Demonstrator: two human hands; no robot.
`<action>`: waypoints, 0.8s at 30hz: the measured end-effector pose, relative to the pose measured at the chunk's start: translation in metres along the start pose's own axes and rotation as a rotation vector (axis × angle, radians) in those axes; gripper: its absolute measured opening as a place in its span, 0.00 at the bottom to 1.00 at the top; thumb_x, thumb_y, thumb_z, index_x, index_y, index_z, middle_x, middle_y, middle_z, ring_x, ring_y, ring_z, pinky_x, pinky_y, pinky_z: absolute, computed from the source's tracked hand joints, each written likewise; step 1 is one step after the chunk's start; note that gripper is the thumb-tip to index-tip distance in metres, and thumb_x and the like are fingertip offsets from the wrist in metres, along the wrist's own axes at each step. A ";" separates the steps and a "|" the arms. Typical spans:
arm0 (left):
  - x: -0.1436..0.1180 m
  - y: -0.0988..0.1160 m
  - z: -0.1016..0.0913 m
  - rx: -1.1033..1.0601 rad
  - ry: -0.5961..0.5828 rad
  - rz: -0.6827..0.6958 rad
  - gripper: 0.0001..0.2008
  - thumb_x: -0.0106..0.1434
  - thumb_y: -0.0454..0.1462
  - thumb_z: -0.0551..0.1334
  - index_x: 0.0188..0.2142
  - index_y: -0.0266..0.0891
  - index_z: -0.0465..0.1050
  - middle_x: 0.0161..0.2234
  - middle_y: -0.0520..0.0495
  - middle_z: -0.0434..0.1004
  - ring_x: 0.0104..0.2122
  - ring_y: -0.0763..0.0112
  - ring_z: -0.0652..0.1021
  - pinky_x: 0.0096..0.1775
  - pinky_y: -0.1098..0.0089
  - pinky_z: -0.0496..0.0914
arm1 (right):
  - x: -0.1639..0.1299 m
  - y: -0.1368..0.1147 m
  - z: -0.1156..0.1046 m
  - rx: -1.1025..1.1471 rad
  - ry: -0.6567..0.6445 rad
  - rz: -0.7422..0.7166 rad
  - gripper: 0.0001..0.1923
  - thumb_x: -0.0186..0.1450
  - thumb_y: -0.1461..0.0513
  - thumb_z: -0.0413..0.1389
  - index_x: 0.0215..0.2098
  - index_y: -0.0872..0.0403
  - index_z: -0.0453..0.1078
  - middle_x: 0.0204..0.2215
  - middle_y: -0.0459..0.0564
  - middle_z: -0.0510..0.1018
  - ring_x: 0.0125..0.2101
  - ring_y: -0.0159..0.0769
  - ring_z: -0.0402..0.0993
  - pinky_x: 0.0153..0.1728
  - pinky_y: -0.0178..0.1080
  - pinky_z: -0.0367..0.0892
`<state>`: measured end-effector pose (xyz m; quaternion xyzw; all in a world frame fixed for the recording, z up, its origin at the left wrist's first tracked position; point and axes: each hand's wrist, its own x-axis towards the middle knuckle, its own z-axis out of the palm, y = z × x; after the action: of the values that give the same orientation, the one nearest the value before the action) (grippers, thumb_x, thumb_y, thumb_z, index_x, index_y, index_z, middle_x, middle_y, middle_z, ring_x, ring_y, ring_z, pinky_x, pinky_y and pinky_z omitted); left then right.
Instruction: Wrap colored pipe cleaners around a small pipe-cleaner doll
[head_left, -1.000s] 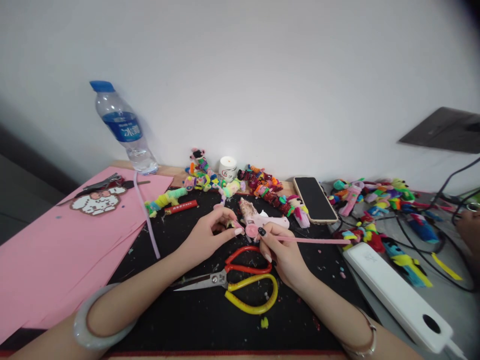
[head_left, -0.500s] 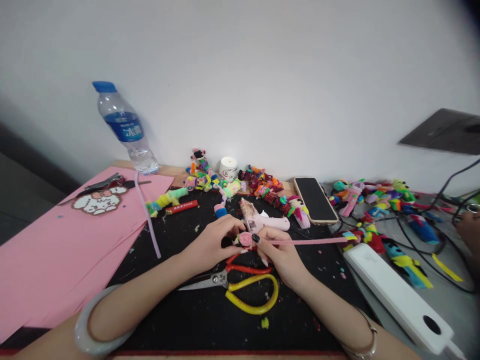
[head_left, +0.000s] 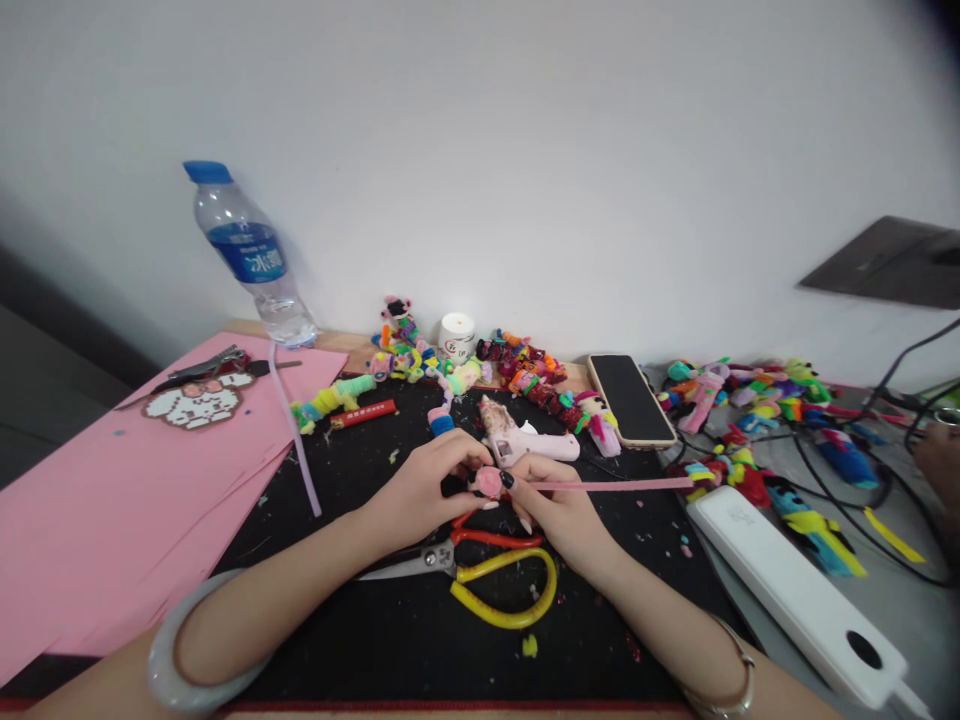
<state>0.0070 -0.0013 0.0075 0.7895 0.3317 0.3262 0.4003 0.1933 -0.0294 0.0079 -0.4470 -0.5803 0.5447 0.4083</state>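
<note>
Prob. home craft desk, glue gun (head_left: pixel 529 441), scissors (head_left: pixel 480 565), pink paper (head_left: pixel 112 500), pipe-cleaner figs (head_left: pixel 525 380), phone (head_left: pixel 630 398)

My left forearm comes in from seven o'clock, bare, with a pale bangle around it near the lower edge. It runs up toward the middle, where my left hand (head_left: pixel 424 488) sits palm down, fingers curled inward and tips pointing to three o'clock, pinched together. My right forearm enters from five o'clock, a thin bracelet on the wrist, and angles toward eleven o'clock. My right hand (head_left: pixel 559 505) meets the left at the middle, knuckles up, thumb and forefinger closed in a pinch, dark polish on the thumbnail, paler nails on the other fingers. The fingertips of both hands are touching or just beside each other.
</note>
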 end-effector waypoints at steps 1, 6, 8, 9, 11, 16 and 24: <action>0.000 0.000 0.000 -0.002 0.002 -0.001 0.09 0.56 0.36 0.63 0.36 0.39 0.67 0.35 0.48 0.68 0.35 0.70 0.71 0.37 0.71 0.69 | 0.000 0.000 0.000 -0.004 0.002 0.001 0.16 0.61 0.55 0.57 0.20 0.55 0.64 0.12 0.39 0.63 0.15 0.25 0.54 0.18 0.30 0.51; -0.001 0.001 0.000 -0.015 0.008 0.006 0.09 0.56 0.36 0.63 0.36 0.39 0.67 0.35 0.48 0.68 0.35 0.71 0.71 0.37 0.72 0.69 | 0.000 -0.001 0.000 -0.013 0.004 0.002 0.17 0.61 0.54 0.56 0.20 0.55 0.64 0.12 0.39 0.63 0.14 0.25 0.55 0.19 0.31 0.52; -0.001 0.001 0.000 -0.020 0.007 0.007 0.09 0.56 0.35 0.63 0.37 0.39 0.67 0.35 0.48 0.68 0.35 0.71 0.71 0.37 0.72 0.69 | 0.001 0.000 0.000 -0.013 0.002 -0.004 0.17 0.61 0.55 0.56 0.20 0.55 0.64 0.12 0.39 0.63 0.15 0.25 0.55 0.19 0.31 0.52; -0.001 0.001 0.001 -0.024 0.009 0.004 0.09 0.56 0.35 0.63 0.37 0.39 0.67 0.35 0.49 0.68 0.35 0.71 0.71 0.37 0.72 0.69 | 0.001 0.001 0.000 -0.009 0.003 -0.007 0.16 0.61 0.55 0.56 0.20 0.55 0.64 0.12 0.39 0.63 0.14 0.25 0.55 0.19 0.31 0.52; -0.001 0.000 0.001 -0.042 0.016 -0.013 0.09 0.56 0.35 0.63 0.37 0.39 0.67 0.36 0.49 0.68 0.35 0.72 0.71 0.37 0.72 0.70 | 0.000 0.003 0.000 0.016 0.012 -0.007 0.16 0.61 0.56 0.56 0.21 0.56 0.65 0.12 0.39 0.63 0.14 0.24 0.54 0.18 0.30 0.50; 0.000 -0.002 0.000 -0.082 0.038 -0.054 0.08 0.57 0.35 0.62 0.38 0.39 0.69 0.39 0.47 0.68 0.38 0.70 0.72 0.38 0.72 0.71 | 0.000 0.009 -0.002 0.187 0.070 0.021 0.14 0.62 0.55 0.56 0.24 0.56 0.66 0.10 0.38 0.61 0.13 0.23 0.49 0.17 0.30 0.43; 0.001 -0.002 -0.001 -0.041 0.143 -0.091 0.06 0.57 0.34 0.60 0.36 0.39 0.69 0.38 0.47 0.71 0.39 0.69 0.73 0.40 0.70 0.70 | 0.000 0.011 -0.005 0.119 0.160 -0.032 0.14 0.62 0.56 0.56 0.23 0.55 0.65 0.11 0.39 0.63 0.13 0.24 0.52 0.17 0.31 0.44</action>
<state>0.0060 0.0010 0.0064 0.7398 0.3883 0.3699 0.4062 0.1991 -0.0280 -0.0024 -0.4548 -0.5192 0.5342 0.4880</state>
